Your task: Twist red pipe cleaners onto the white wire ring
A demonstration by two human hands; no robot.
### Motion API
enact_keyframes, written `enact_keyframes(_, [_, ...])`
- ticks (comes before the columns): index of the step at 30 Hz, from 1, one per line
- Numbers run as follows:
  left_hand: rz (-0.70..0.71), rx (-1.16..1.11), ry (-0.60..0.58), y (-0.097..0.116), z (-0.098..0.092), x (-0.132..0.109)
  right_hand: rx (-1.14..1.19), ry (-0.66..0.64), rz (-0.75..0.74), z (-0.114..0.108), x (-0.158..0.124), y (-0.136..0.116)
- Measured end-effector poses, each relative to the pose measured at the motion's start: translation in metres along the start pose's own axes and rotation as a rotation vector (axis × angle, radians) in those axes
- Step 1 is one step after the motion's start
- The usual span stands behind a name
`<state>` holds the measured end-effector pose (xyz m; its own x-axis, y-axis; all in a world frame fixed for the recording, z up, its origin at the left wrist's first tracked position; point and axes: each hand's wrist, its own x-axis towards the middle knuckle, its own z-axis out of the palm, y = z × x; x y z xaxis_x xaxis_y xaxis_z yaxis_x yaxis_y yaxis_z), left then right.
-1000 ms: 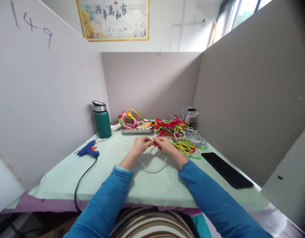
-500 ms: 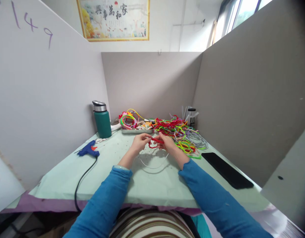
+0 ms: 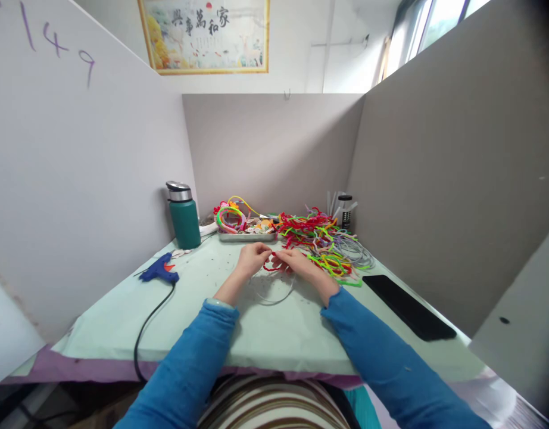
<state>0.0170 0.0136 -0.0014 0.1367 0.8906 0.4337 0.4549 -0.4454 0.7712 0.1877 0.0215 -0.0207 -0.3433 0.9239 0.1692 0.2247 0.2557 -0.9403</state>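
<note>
My left hand [image 3: 253, 258] and my right hand [image 3: 296, 262] are close together above the middle of the table, fingers pinched. Between them runs a red twisted pipe cleaner [image 3: 270, 267], gripped at both sides, with a loop of it hanging below the fingertips. A thin whitish hoop, like a headband [image 3: 274, 302], curves beneath the hands; its upper ends are hidden behind the fingers. Just beyond my right hand lies a heap of coloured pipe cleaners [image 3: 308, 226].
A metal tray [image 3: 248, 237] with small pieces and colourful headbands stands at the back. On the left are a green bottle [image 3: 184, 223] and a blue glue gun [image 3: 161, 269] with its cord. A black phone-like slab [image 3: 408, 307] lies right. Partitions surround the table.
My right hand has turned and moved slightly left, its fingertips now nearly meeting my left. The red pipe cleaner's loop and the whitish hoop have shifted a little left.
</note>
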Motion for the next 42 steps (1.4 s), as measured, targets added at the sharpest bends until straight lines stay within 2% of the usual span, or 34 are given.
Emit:
enact_keyframes(6, [-0.007, 0.061, 0.019, -0.003, 0.001, 0.001, -0.216, 0.083, -0.179, 0.001, 0.002, 0.000])
enact_keyframes(12, [-0.050, 0.111, 0.077, -0.008, 0.000, 0.004, -0.517, 0.355, -0.505, 0.000, 0.004, 0.003])
enact_keyframes(15, [-0.079, 0.062, 0.078, -0.006, -0.001, 0.003, -0.572, 0.348, -0.601, 0.001, 0.001, 0.001])
enact_keyframes(21, [-0.142, -0.137, -0.067, 0.002, 0.002, -0.003, -0.570, 0.309, -0.665, 0.006, -0.004, -0.002])
enact_keyframes(28, [-0.218, -0.231, -0.105, 0.008, 0.001, -0.004, -0.559, 0.322, -0.704, 0.007, -0.007, -0.004])
enact_keyframes(33, [-0.262, -0.311, -0.147, 0.011, 0.002, -0.006, -0.568, 0.276, -0.742, 0.010, -0.008, -0.005])
enact_keyframes(42, [-0.298, -0.388, -0.212, 0.010, 0.003, -0.006, -0.717, 0.256, -0.740, 0.010, -0.009, -0.004])
